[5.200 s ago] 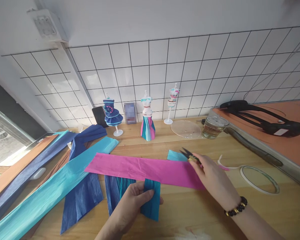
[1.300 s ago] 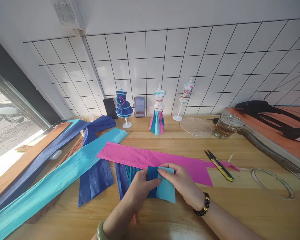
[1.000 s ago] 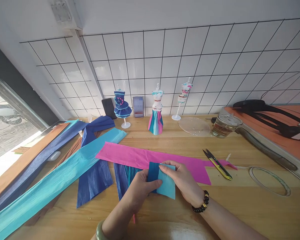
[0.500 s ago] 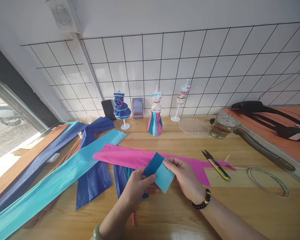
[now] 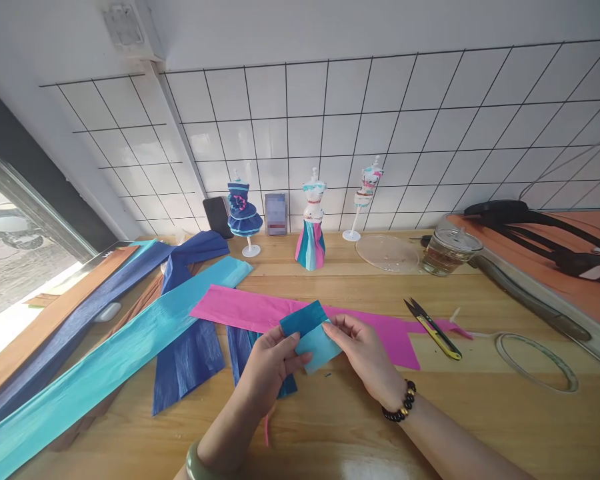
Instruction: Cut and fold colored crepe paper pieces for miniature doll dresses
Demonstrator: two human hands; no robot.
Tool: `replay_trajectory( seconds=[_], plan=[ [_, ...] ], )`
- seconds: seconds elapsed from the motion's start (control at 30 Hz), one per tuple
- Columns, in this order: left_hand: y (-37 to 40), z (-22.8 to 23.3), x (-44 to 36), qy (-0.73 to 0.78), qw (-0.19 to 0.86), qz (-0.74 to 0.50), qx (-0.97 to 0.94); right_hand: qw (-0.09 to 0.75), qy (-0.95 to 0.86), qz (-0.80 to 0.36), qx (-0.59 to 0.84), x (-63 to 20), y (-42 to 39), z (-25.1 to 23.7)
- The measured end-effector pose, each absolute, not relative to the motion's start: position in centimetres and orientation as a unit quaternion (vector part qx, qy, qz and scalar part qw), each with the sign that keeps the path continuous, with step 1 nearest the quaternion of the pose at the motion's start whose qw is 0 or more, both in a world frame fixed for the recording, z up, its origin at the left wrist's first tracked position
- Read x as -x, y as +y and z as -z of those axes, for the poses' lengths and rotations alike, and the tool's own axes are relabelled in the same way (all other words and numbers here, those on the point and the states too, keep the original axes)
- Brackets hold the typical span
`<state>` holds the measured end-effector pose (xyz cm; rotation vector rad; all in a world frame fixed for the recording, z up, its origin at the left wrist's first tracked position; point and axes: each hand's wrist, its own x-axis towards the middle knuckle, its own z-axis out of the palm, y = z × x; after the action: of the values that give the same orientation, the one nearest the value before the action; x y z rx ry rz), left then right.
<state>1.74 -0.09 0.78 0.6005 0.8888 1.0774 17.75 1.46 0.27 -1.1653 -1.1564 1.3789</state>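
Spreading under everything, the worktop (image 5: pixel 360 437) carries our materials; we read the clock from between our hands. Largest on it, the turquoise strip (image 5: pixel 105 363) slants on our left, from between eight and nine to between ten and eleven o'clock. The magenta strip (image 5: pixel 395 340) passes just beyond our hands and ends near three. Along the back stand three little dress forms: navy-dressed form (image 5: pixel 244 217) at eleven, striped-skirt form (image 5: pixel 311 243) at twelve, skirtless form (image 5: pixel 367 187) at one.

Our left hand (image 5: pixel 273 363) and right hand (image 5: pixel 363 343) meet over the middle. The left grip is pinched where the teal piece (image 5: pixel 304 317) meets the light-blue piece (image 5: pixel 320 348); the right grip is clamped, thumb over fingers, on the light-blue corner at two o'clock. The snips (image 5: pixel 434 330) lie untouched near three.

Smallest, the two pieces sit at the clock's centre, teal towards eleven, light blue towards five, their long edges together. We judge this step to be lining them up. The next move, we think, calls for light, even pressure along that edge, without creasing either piece.
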Motion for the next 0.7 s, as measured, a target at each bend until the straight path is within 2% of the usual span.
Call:
replay_trajectory(
  seconds=[0.7],
  plan=[
    [-0.23,-0.66,-1.63,0.495,0.679,-0.412,-0.352,0.512,-0.506,-0.508,0.472,-16.85,1.09,0.43]
  ],
)
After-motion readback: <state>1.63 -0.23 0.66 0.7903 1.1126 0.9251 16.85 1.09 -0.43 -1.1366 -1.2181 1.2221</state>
